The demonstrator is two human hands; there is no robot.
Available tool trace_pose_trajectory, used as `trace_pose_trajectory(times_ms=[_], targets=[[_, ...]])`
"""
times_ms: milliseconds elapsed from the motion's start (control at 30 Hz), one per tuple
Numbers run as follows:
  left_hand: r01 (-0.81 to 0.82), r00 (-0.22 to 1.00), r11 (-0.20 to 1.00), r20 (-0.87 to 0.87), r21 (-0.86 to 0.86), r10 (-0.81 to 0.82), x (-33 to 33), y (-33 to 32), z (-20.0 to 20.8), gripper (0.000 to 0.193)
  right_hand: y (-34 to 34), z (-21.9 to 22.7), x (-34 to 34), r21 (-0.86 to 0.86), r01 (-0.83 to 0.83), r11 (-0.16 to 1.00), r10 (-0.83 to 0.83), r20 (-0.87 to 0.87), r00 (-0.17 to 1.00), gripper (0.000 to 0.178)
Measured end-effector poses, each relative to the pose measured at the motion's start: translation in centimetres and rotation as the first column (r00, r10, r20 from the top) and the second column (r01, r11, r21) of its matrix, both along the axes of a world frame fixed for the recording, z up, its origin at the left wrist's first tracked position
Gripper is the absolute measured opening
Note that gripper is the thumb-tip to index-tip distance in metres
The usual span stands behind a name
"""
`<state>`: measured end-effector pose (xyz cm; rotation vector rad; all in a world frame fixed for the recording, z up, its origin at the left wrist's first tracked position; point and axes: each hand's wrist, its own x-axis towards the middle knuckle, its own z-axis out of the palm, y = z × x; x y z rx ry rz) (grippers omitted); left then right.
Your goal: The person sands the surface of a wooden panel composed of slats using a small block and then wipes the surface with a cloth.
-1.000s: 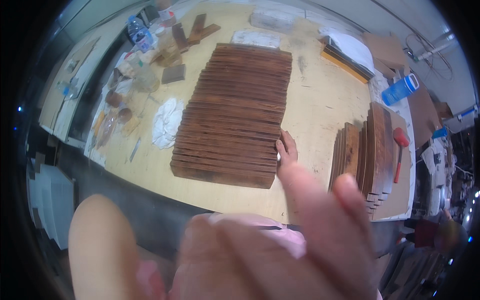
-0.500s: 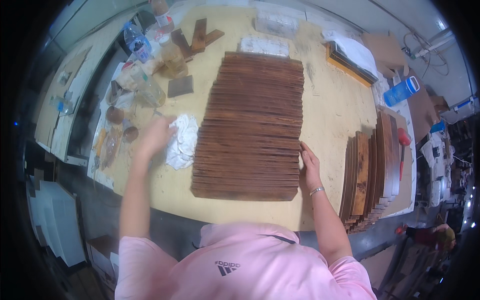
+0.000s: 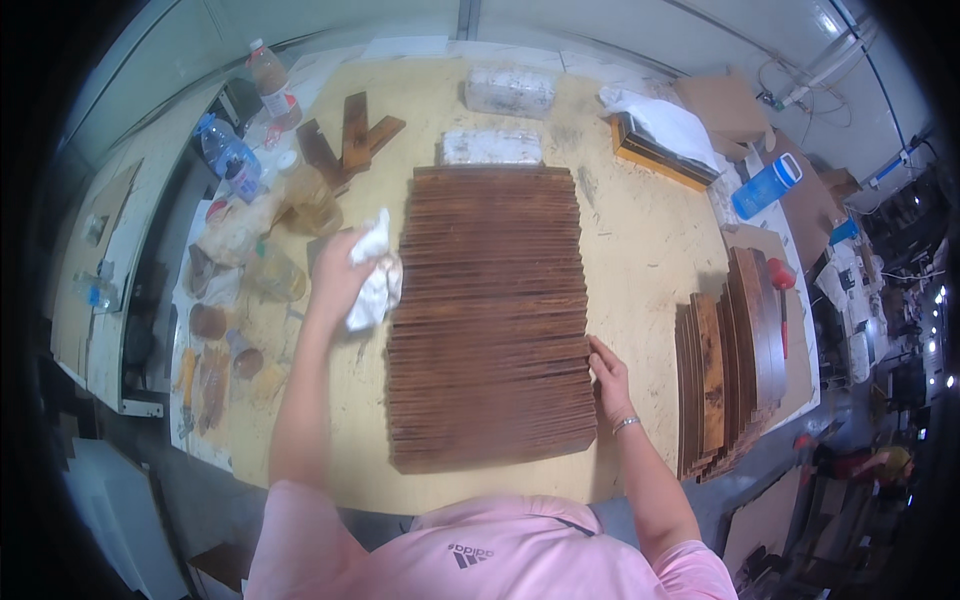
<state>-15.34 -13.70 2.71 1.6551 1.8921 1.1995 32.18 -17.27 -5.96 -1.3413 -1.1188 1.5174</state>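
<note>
A row of dark brown wooden slats [image 3: 490, 310], packed side by side, lies across the middle of the table. At its left edge my left hand [image 3: 338, 272] grips a crumpled white cloth [image 3: 374, 296], lifted partly off the tabletop. My right hand [image 3: 611, 382] rests against the right ends of the slats, fingers stretched along the edge with the tips touching the wood. I see nothing held in it, though its palm side is hidden. A small dark board is mostly covered by my left hand.
Bottles [image 3: 228, 160] and jars [image 3: 275, 272] crowd the left side, near loose brown wood pieces [image 3: 355, 130]. Wrapped white blocks [image 3: 492, 147] stand beyond the slats. More stacked slats [image 3: 712, 380], a red-headed tool [image 3: 781, 275] and a blue bottle [image 3: 767, 187] are at the right.
My left hand has taken hold of the white cloth and raised it beside the slats. My right hand remains at their right edge. The view has shifted, so the table appears lower.
</note>
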Motion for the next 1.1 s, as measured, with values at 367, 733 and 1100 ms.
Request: trace_pose_trajectory(times_ms=[367,733,1100], targets=[[0.979,0.183,0.156,0.235,-0.132,-0.955,30.3,2.0,5.6,0.047,-1.8,-9.2,5.0,-0.185,0.06,0.981,-0.131,-0.4,0.907,0.05],[0.423,0.843,0.874,-0.251,-0.237,-0.476,25.5,1.1,-0.4,0.032,-0.3,-3.3,0.6,0.083,-0.04,0.996,0.042,-0.026,0.999,0.054],[-0.02,0.95,0.998,0.309,-0.061,0.038,11.3,-0.5,-1.0,0.045,0.5,1.0,0.8,-0.034,-0.133,0.991,0.127,-0.153,0.98,0.063]])
